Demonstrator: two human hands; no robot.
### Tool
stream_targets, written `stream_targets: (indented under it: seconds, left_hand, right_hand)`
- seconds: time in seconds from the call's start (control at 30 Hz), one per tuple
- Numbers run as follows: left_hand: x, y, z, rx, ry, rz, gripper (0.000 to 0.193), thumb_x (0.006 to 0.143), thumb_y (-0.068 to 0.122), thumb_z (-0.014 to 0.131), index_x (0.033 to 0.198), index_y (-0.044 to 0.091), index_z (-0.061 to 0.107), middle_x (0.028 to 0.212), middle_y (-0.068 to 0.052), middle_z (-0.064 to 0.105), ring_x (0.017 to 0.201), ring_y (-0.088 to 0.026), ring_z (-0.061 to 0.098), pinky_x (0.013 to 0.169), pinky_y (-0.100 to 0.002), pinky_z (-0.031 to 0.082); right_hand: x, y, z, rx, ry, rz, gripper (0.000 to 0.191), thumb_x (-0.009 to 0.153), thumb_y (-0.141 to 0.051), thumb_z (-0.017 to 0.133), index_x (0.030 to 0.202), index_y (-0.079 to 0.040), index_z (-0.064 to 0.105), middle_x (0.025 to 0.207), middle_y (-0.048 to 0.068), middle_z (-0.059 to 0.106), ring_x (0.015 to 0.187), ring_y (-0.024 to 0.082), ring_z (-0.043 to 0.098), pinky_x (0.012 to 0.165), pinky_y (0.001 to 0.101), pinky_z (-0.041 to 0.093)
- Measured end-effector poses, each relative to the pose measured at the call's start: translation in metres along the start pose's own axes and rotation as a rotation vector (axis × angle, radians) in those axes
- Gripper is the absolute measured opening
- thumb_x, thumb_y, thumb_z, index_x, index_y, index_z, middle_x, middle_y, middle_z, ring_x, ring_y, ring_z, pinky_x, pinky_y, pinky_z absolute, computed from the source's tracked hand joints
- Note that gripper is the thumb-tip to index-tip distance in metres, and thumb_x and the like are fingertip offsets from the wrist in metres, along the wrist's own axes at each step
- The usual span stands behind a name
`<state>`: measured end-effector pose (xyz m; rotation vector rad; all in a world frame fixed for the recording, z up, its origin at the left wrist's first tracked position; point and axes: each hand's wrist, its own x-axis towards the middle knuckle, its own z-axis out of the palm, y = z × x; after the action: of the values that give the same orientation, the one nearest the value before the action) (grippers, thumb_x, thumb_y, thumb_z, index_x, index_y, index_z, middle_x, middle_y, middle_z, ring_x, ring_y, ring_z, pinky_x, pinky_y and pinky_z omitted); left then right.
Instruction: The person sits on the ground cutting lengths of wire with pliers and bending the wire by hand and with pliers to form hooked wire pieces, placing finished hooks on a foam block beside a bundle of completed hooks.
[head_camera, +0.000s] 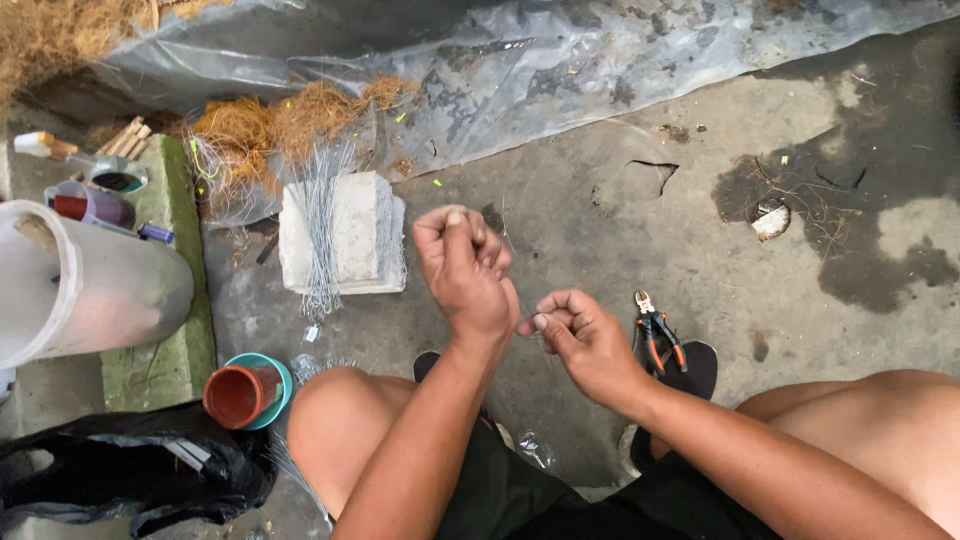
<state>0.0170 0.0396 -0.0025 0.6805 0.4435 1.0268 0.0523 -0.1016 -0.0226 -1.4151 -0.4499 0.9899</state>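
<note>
Concrete floor (620, 240), hands (465, 270) on wire (522, 322)

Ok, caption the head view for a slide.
Seated person's left hand and right hand work thin wire, beside pliers and a wire bundle on a block.

Thin grey wire (523, 322), barely visible; stretched between both fists above the concrete floor (620, 230).

The concrete floor (620, 250) is stained dark at the right. On it lie a plastic sheet (560, 70), a white block (355, 235) bearing a wire bundle (320, 230), pliers (655, 335), a terracotta pot (238, 395), a black bag (140, 470) and a green slab (170, 360).
</note>
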Motion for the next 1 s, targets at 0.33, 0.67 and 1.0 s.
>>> stream_targets:
  seconds: [0.33,0.67,1.0]
  left_hand:
    - [0.007,0.003,0.006,-0.006,0.09,0.045,0.006,0.108,0.017,0.049,0.107,0.011,0.046,0.082,-0.003,0.047,0.059,-0.008,0.036,0.049,-0.024,0.028]
    - [0.043,0.048,-0.028,-0.041,0.192,-0.086,0.004,0.104,0.016,0.049,0.103,0.012,0.05,0.076,-0.002,0.048,0.053,-0.009,0.035,0.042,-0.025,0.027]
    - [0.061,0.092,-0.066,0.021,0.305,0.068,0.015,0.102,0.01,0.047,0.087,0.011,0.046,0.071,-0.001,0.044,0.049,-0.011,0.033,0.039,-0.027,0.024]
  right_hand:
    - [0.01,-0.005,-0.016,-0.053,-0.189,0.225,0.029,0.095,-0.015,0.066,0.117,0.003,0.074,0.092,0.007,0.08,0.084,0.011,0.073,0.08,0.0287,0.06]
    - [0.009,-0.013,-0.03,-0.057,-0.373,0.305,0.023,0.095,-0.012,0.067,0.108,0.005,0.077,0.078,0.006,0.073,0.065,0.013,0.066,0.06,0.0284,0.055]
    - [0.003,-0.009,-0.042,-0.186,-0.347,0.346,0.019,0.094,-0.014,0.068,0.101,0.001,0.078,0.07,0.004,0.067,0.057,0.011,0.057,0.054,0.0274,0.047]
